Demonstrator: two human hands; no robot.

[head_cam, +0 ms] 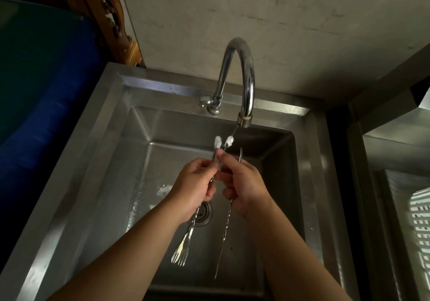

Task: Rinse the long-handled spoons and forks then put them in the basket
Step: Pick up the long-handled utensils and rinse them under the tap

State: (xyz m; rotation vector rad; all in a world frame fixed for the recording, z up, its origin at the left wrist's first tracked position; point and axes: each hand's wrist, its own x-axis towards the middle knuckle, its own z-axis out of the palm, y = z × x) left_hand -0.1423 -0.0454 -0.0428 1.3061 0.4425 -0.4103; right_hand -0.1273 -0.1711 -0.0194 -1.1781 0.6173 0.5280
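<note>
Under the tap (242,84), both the left hand (194,184) and right hand (242,187) pinch soapy spoons (223,142) and forks (180,255); wet, slippery handles could slide loose toward the drain (204,214).

i'm working in dim, warm light, glare glinting along the curved faucet (242,72) and the wet sink (111,123) rim, while the left corner is sinking into shadow and the wide lens is bending the edges.
</note>
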